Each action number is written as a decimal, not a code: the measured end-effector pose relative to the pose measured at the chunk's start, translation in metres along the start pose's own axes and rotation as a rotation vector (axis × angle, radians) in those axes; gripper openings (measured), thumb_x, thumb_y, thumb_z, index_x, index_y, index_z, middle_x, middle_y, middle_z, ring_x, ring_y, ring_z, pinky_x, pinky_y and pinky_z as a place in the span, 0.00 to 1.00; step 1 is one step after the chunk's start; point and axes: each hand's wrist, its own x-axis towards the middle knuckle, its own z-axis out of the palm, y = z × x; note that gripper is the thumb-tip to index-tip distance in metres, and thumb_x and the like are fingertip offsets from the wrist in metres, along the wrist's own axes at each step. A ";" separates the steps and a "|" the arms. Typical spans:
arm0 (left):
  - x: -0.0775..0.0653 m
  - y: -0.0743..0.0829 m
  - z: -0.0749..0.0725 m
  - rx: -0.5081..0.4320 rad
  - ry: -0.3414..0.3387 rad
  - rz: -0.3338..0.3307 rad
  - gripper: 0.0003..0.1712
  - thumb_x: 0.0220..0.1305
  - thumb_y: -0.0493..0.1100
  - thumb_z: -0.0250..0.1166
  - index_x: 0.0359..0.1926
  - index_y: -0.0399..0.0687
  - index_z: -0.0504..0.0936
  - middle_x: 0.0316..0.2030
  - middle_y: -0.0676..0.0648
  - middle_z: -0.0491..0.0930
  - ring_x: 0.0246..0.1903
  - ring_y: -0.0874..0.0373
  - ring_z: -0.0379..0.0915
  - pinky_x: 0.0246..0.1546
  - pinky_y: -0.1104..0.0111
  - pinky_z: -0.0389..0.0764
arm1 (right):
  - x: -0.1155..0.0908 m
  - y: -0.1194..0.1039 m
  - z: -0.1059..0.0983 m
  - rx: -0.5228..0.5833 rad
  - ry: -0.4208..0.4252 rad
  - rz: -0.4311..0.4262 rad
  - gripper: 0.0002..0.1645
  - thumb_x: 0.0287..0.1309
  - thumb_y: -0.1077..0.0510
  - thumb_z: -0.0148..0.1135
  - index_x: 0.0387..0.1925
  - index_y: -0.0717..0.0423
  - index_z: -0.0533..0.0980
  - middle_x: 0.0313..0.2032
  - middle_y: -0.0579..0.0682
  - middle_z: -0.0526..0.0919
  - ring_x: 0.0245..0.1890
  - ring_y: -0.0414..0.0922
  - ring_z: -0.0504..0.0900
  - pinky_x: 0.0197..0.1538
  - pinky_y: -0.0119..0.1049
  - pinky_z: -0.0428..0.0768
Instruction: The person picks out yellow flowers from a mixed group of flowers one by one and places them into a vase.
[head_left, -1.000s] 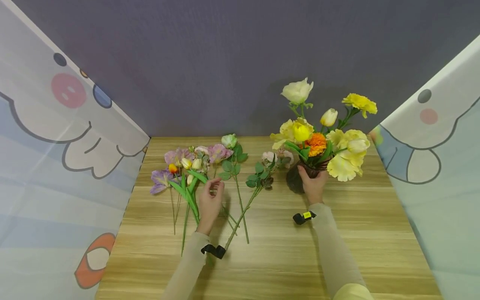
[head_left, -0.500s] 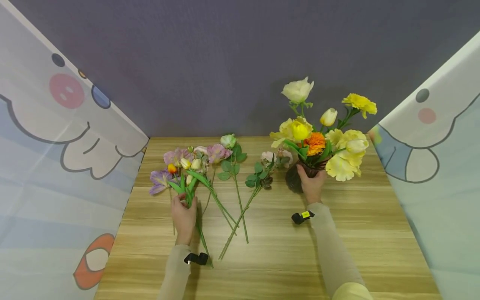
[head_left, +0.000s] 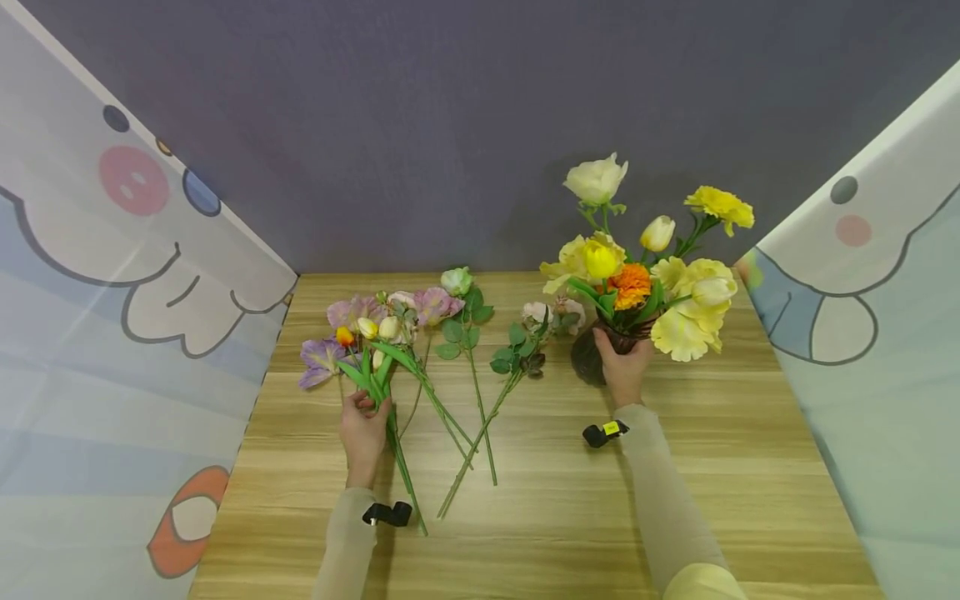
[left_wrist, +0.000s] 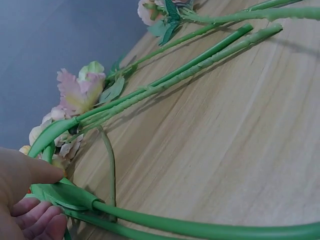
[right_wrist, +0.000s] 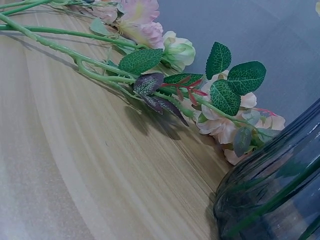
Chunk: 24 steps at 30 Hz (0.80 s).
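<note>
At the left of the head view, my left hand (head_left: 364, 435) pinches the green leaves and stems of tulips (head_left: 400, 454) lying on the table. The left wrist view shows the thumb above and fingers curled beneath a tulip leaf (left_wrist: 70, 194). Pale tulip buds (head_left: 388, 327) lie just beyond that hand, beside an orange bud (head_left: 344, 337). On the right, my right hand (head_left: 627, 371) grips the dark glass vase (head_left: 587, 360) near its neck. Yellow, white and orange flowers (head_left: 630, 287) stand in the vase. In the right wrist view only the vase's side (right_wrist: 270, 195) shows; the hand is out of sight.
Purple flowers (head_left: 321, 360) and pink flowers (head_left: 437, 307) lie at the back left. A green-white flower (head_left: 457, 282) and a branch of pale pink roses (head_left: 537, 314) lie mid-table, their stems crossing. A grey wall (head_left: 450, 142) stands behind the wooden table (head_left: 555, 517).
My left hand has moved left and taken hold of the tulips. Their stem ends have swung to the right. My right hand has stayed on the vase.
</note>
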 end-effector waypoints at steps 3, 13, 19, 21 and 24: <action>0.001 -0.001 0.001 0.007 -0.003 0.005 0.26 0.60 0.39 0.70 0.55 0.30 0.74 0.42 0.35 0.79 0.37 0.43 0.80 0.37 0.58 0.81 | 0.000 0.000 0.000 0.008 0.001 0.004 0.31 0.50 0.68 0.72 0.58 0.65 0.74 0.51 0.48 0.81 0.54 0.43 0.77 0.60 0.35 0.72; 0.003 -0.005 -0.002 0.041 -0.006 0.033 0.20 0.61 0.33 0.64 0.52 0.23 0.77 0.38 0.31 0.81 0.37 0.40 0.83 0.31 0.63 0.83 | -0.001 0.003 -0.001 -0.027 0.008 0.046 0.31 0.49 0.69 0.72 0.57 0.63 0.75 0.50 0.46 0.82 0.53 0.42 0.78 0.59 0.35 0.73; 0.004 -0.005 -0.005 0.054 -0.016 0.033 0.19 0.60 0.32 0.61 0.51 0.22 0.77 0.38 0.30 0.81 0.37 0.41 0.82 0.30 0.65 0.81 | -0.001 0.004 -0.003 -0.054 0.006 0.084 0.31 0.50 0.67 0.73 0.58 0.59 0.76 0.51 0.46 0.81 0.54 0.41 0.78 0.59 0.35 0.73; 0.004 -0.005 -0.005 0.052 -0.012 0.034 0.19 0.61 0.33 0.61 0.51 0.23 0.77 0.38 0.31 0.81 0.36 0.41 0.82 0.30 0.67 0.80 | -0.001 0.003 -0.003 -0.055 0.008 0.092 0.31 0.50 0.66 0.73 0.57 0.59 0.76 0.51 0.47 0.81 0.54 0.41 0.78 0.59 0.34 0.73; 0.005 -0.005 -0.005 0.046 -0.002 0.033 0.20 0.64 0.39 0.63 0.51 0.26 0.79 0.37 0.33 0.82 0.35 0.43 0.82 0.28 0.71 0.78 | -0.001 0.002 -0.002 -0.054 0.010 0.097 0.30 0.50 0.66 0.73 0.57 0.59 0.76 0.51 0.47 0.81 0.54 0.41 0.78 0.59 0.34 0.73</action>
